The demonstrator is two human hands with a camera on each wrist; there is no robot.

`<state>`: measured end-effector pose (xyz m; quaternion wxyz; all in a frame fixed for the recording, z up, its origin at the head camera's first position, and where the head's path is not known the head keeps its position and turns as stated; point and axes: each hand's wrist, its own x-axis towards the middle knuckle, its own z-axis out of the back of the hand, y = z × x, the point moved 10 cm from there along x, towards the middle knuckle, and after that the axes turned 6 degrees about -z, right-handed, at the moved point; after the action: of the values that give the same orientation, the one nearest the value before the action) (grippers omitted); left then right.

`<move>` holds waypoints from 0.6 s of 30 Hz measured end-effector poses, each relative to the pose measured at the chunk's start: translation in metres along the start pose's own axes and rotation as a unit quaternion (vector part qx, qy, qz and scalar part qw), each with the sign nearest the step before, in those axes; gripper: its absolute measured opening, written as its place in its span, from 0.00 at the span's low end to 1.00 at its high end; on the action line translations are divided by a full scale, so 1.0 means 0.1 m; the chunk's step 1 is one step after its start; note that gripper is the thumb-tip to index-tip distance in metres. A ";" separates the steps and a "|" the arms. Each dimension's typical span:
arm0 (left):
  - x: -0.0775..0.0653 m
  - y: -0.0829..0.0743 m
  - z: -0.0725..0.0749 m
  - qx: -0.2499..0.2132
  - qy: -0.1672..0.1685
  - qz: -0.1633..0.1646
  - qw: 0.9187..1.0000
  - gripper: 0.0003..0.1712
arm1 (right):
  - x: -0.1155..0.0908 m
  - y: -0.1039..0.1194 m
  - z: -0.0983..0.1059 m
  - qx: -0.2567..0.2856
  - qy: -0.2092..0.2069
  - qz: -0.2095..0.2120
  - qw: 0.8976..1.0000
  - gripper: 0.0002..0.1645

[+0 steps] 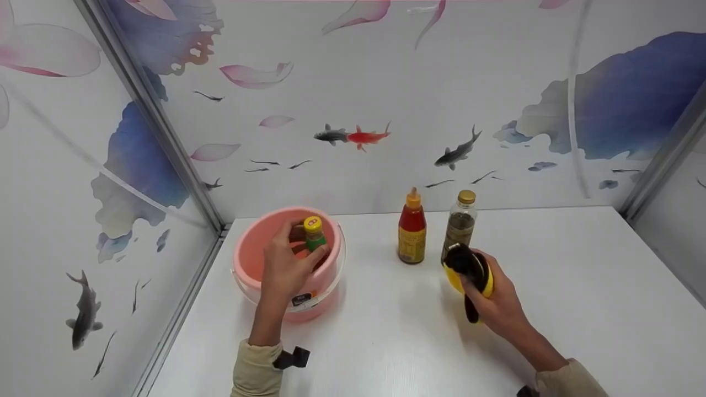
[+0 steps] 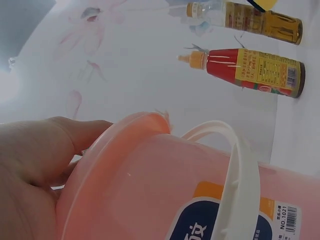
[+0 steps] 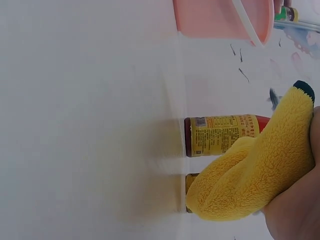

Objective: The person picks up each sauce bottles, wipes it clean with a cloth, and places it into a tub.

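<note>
My left hand (image 1: pixel 284 267) reaches over the rim of a pink bucket (image 2: pixel 135 185) and holds a small bottle (image 1: pixel 314 234) with a yellow cap and green label at the bucket's mouth. In the left wrist view the bucket wall hides that bottle. On the right, my right hand (image 1: pixel 502 300) grips a folded cloth (image 3: pixel 250 175), fluffy yellow on one side and black on the other, above the table. The cloth overlaps the lower part of a glass bottle (image 1: pixel 461 223) with a gold cap in the head view.
A red sauce bottle (image 1: pixel 412 231) with a yellow label and orange nozzle stands upright between bucket and glass bottle. The bucket's white handle (image 2: pixel 240 185) hangs down its near side. Printed panels (image 1: pixel 353 182) rise behind and beside the white table (image 1: pixel 386 331).
</note>
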<state>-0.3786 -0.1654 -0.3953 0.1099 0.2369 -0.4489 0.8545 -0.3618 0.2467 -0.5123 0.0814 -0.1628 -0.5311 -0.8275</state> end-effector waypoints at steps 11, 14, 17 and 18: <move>-0.01 -0.06 -0.03 0.019 0.006 -0.012 1.000 0.35 | 0.00 0.00 0.00 -0.001 -0.002 -0.001 1.000 0.35; -0.01 -0.06 -0.03 0.023 0.006 -0.012 1.000 0.34 | 0.00 0.00 0.00 0.000 -0.001 0.001 1.000 0.35; -0.01 -0.06 -0.03 0.027 0.008 -0.016 0.999 0.31 | 0.00 0.01 -0.01 0.004 0.001 0.002 1.000 0.35; 0.00 -0.06 -0.03 0.028 0.007 -0.018 0.999 0.29 | -0.01 0.00 -0.01 0.005 0.002 0.001 1.000 0.35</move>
<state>-0.3768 -0.1593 -0.3929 0.1219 0.2417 -0.4199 0.8663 -0.3613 0.2459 -0.5123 0.0844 -0.1614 -0.5346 -0.8252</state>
